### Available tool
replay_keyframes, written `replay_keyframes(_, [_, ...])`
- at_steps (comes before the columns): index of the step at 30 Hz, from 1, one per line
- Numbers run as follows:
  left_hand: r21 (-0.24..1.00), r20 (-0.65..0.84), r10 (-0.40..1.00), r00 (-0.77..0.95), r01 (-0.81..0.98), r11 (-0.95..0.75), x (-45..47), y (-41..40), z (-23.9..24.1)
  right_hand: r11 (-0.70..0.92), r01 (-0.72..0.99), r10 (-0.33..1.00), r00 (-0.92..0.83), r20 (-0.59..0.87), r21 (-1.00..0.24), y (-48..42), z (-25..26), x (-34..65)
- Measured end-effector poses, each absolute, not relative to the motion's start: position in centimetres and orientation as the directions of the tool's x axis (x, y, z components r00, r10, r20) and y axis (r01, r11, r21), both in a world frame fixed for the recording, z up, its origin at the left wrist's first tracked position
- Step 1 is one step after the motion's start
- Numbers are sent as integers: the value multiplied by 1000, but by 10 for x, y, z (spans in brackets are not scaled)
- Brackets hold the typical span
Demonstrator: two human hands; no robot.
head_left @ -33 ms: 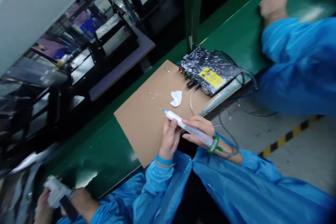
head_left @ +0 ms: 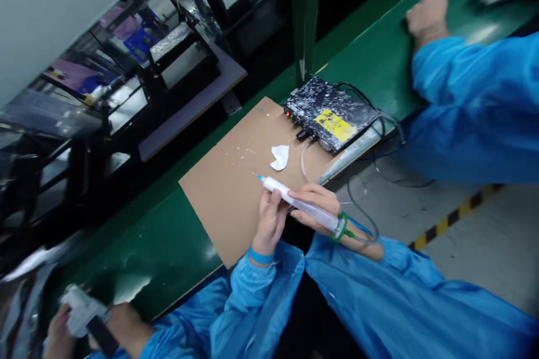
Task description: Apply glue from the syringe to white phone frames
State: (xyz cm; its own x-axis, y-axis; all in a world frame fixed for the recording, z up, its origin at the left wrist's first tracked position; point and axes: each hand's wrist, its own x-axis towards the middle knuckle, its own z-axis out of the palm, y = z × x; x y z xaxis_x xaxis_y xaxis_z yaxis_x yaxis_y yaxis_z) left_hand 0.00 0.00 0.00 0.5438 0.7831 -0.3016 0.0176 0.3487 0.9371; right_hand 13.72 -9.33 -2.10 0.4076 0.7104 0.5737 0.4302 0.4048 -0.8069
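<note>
Both my hands grip a clear glue syringe with a blue tip that points up-left. My left hand wraps round the front of the barrel, fingers closed. My right hand pinches the barrel further back, near the green cap where a thin hose leaves it. The syringe hovers over the near edge of a brown board lying on the green belt. A crumpled white scrap lies on the board just beyond the tip.
A black dispenser box with a yellow label and white splatter sits at the board's far right, cables trailing. A co-worker's fist and blue sleeve rest on the belt at right. Another person's hands hold a white part at lower left. Machine racks stand behind.
The view has drifted slightly, so everything sits a little further left. The co-worker's fist at right has moved left and down. My grip on the syringe is unchanged.
</note>
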Motion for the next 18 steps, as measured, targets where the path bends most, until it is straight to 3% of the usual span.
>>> replay_keyframes(4, [981, -169, 816, 552, 18, 192, -11, -3, -14, 234, 385, 709, 561, 428, -893, -106, -24, 150])
replay_keyframes(9, [975, 8, 917, 399, 200, -95, -51, 3, -47, 226, 165, 507, 821, 260, -960, -120, -35, 177])
replay_keyframes(14, [867, 157, 953, 258, 427, -258, -85, 8, -80, 166, 164, 438, 871, 222, -972, -130, -45, 183])
replay_keyframes(18, [786, 221, 940, 260, 522, -330, -88, 9, -91, 135, 199, 476, 846, 240, -971, -123, -52, 181])
